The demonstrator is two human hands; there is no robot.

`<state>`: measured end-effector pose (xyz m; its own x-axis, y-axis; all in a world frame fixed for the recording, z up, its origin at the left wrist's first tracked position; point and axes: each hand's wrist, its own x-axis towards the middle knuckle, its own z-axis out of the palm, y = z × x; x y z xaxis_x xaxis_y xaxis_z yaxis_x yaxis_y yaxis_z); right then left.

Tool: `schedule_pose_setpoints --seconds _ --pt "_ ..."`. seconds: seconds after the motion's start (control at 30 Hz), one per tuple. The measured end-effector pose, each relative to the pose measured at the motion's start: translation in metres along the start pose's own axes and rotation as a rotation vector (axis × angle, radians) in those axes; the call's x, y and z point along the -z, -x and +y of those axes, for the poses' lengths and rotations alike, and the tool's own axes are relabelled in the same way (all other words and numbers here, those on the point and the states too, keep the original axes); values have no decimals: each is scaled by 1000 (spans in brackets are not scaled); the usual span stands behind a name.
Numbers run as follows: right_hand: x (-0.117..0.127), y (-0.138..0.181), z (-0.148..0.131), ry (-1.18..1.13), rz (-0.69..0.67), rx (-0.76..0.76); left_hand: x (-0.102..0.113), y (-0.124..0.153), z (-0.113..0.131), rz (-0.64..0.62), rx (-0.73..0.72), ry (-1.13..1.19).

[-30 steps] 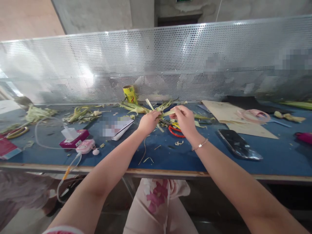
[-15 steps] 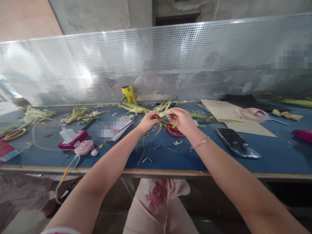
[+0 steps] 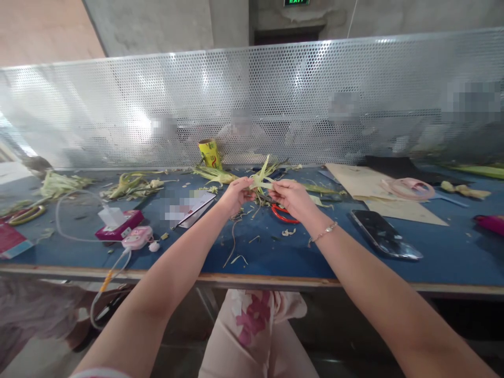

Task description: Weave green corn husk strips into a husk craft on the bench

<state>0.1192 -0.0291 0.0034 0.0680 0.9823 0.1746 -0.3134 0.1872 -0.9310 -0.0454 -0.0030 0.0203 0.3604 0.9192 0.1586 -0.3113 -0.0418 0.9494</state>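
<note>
My left hand [image 3: 239, 195] and my right hand [image 3: 291, 198] are close together over the middle of the blue table. A pale green strip of corn husk [image 3: 262, 184] is stretched between them, its ends pinched in the fingers of each hand. One pointed tip sticks up between the hands. Both hands are closed, and the fingertips are partly hidden. Just below my right hand lie red loop handles [image 3: 284, 214], which look like those of scissors. More husk [image 3: 216, 174] lies behind my left hand.
A perforated metal panel [image 3: 275, 105] stands along the table's back, with a yellow tube [image 3: 210, 153] before it. On the right are a phone [image 3: 384, 234] and beige sheets [image 3: 354, 184]. To the left are husk heaps [image 3: 134, 185] and a magenta box [image 3: 118, 227] with cables.
The husk strip now lies flatter between the hands, with a tip pointing up. My hands have shifted slightly apart. The view has tilted up a little, bringing an exit sign into sight.
</note>
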Motion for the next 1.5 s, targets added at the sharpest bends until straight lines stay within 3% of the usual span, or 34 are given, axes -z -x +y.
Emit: schedule_pose_setpoints --seconds 0.2,0.47,0.6,0.8,0.93,1.1,1.27,1.4,1.5 --pt "7 -10 14 163 -29 112 -1 1 4 79 149 78" --pt "15 -17 20 410 -54 213 2 -5 1 178 159 45" --pt "23 -17 22 748 2 517 8 -8 4 309 131 149" --pt "17 -1 22 1315 -415 952 11 -8 4 315 162 219" --pt "8 4 22 1488 -364 1103 10 -8 1 264 189 196" --pt "5 10 18 1518 -269 1161 7 -8 -2 225 181 134" --pt "2 14 14 1376 -190 1182 3 -5 -9 202 51 -102" --pt "1 7 15 1176 -57 1101 3 -5 -12 122 -41 -265" --pt "4 0 15 1053 -60 980 4 -6 -13 68 -95 -353"
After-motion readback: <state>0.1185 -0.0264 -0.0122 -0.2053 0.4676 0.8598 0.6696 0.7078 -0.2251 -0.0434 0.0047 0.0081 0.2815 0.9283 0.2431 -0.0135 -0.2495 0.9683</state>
